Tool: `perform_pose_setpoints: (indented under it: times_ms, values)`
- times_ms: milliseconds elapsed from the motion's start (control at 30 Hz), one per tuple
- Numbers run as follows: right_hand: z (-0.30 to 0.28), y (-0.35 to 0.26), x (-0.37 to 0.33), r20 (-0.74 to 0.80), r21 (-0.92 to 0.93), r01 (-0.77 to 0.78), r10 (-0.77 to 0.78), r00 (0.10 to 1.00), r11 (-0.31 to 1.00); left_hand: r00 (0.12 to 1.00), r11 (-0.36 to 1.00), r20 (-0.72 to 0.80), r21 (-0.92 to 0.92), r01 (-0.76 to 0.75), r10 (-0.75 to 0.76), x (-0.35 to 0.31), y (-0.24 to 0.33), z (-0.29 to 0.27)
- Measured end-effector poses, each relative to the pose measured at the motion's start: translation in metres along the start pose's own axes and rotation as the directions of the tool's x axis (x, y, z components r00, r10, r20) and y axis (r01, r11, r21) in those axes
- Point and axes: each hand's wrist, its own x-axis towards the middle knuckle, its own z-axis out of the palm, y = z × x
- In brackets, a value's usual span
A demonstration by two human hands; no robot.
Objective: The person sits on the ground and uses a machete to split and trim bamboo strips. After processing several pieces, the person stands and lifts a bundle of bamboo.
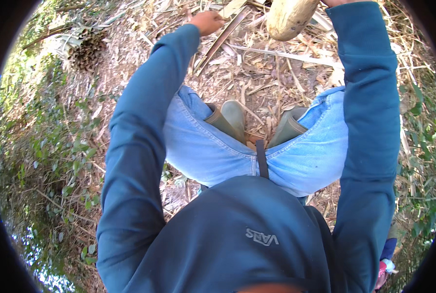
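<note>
My left hand (pixel 207 23) is stretched forward over the littered ground near the top of the view. Its fingers are curled together beside the end of a pale flat strip (pixel 233 7); whether they grip it is too small to tell. Just below the fingertips lies a long brown strip (pixel 223 41), slanting down to the left. My right hand (pixel 339 2) is cut off by the upper edge, so its fingers are hidden. To its left is a thick pale wooden log (pixel 289 22) with a rounded near end.
My green boots (pixel 233 117) stand between my bent knees on ground strewn with dry leaves and shavings. A bundle of cut stalks (pixel 83 46) lies at the far left. Green undergrowth (pixel 42 161) borders the left side. Part of another person (pixel 385 271) shows at the lower right.
</note>
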Motion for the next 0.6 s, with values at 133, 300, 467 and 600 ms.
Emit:
perform_pose_setpoints:
  times_ms: [133, 300, 467, 600]
  values:
    - [-0.023, -0.017, 0.003, 0.011, 0.242, -0.068, 0.067, 0.998, 0.968, 0.995, 0.956, -0.025, -0.281, 0.084, -0.095, 0.051, 0.019, 0.034]
    - [-0.049, -0.019, 0.003, -0.005, 0.415, -0.012, 0.015, 1.0, 0.91, 0.996, 0.68, 0.004, -0.731, 0.061, -0.086, 0.061, 0.076, 0.052]
    - [-0.058, -0.029, 0.016, 0.027, 0.496, 0.098, -0.128, 0.991, 0.863, 0.999, 0.986, 0.051, -0.169, 0.013, -0.005, 0.045, 0.063, 0.051]
    - [-0.046, -0.025, 0.018, -0.052, 0.579, 0.205, -0.215, 0.975, 0.789, 0.98, 0.981, -0.197, -0.195, -0.001, -0.038, 0.029, 0.037, 0.023]
